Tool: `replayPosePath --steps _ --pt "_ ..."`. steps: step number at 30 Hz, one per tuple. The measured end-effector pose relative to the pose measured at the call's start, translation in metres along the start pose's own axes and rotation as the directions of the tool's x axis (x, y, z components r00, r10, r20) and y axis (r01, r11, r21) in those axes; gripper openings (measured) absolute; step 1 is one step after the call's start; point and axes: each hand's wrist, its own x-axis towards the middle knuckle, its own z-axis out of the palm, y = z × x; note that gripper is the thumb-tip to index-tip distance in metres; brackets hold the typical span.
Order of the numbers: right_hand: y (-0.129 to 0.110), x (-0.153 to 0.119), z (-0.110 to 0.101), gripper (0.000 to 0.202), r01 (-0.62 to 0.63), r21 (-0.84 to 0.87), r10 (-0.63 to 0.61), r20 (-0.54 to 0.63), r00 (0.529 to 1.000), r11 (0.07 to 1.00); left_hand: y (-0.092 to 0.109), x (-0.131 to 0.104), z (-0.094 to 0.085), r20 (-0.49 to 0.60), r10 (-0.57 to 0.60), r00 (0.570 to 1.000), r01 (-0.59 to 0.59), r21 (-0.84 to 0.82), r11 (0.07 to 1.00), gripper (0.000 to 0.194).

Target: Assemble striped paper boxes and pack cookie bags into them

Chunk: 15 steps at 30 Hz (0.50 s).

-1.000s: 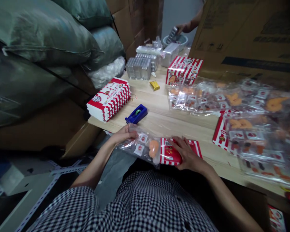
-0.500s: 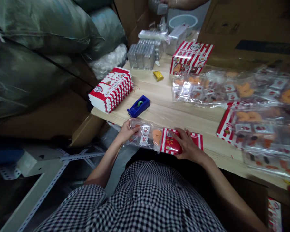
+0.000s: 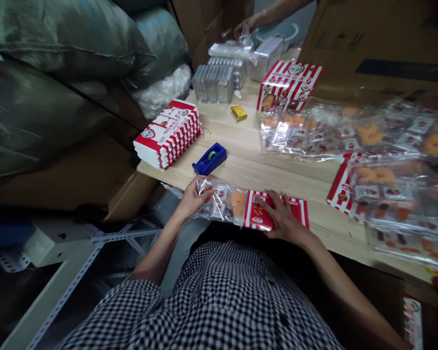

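At the table's front edge, my left hand (image 3: pixel 195 199) pinches the left end of a clear plastic pack (image 3: pixel 228 199) with orange pieces and small white packets inside. The pack's right end meets a flat red-and-white striped card (image 3: pixel 257 214), printed with food pictures. My right hand (image 3: pixel 284 218) lies over that card with its fingers spread, pressing it to the table. Whether the card is joined to the pack I cannot tell. Just beyond my left hand stands a blue tape dispenser (image 3: pixel 209 159) with a green roll.
A stack of striped folded boxes (image 3: pixel 168 133) lies at left; a yellow packet (image 3: pixel 238 113) and an upright striped box (image 3: pixel 290 87) are farther back. Filled clear packs (image 3: pixel 387 194) cover the right side. Behind stand clear plastic trays (image 3: pixel 213 83) and another person's hand (image 3: pixel 251 23).
My hands keep almost the same place; the striped card lies flatter and slightly farther right. At the back, the other person's hand has come down toward the clear plastic trays.
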Motion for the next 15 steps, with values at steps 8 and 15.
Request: replayPosePath --steps 8,15 --pt "0.001 -0.001 0.003 0.114 0.007 -0.001 -0.007 -0.028 1.0 1.0 -0.025 -0.018 0.019 -0.136 -0.178 0.975 0.163 -0.115 0.98 0.043" --pt "0.003 0.0 0.004 0.116 -0.007 -0.008 0.006 -0.026 1.0 1.0 -0.033 -0.025 0.024 -0.162 -0.214 0.963 0.171 -0.244 0.955 0.049"
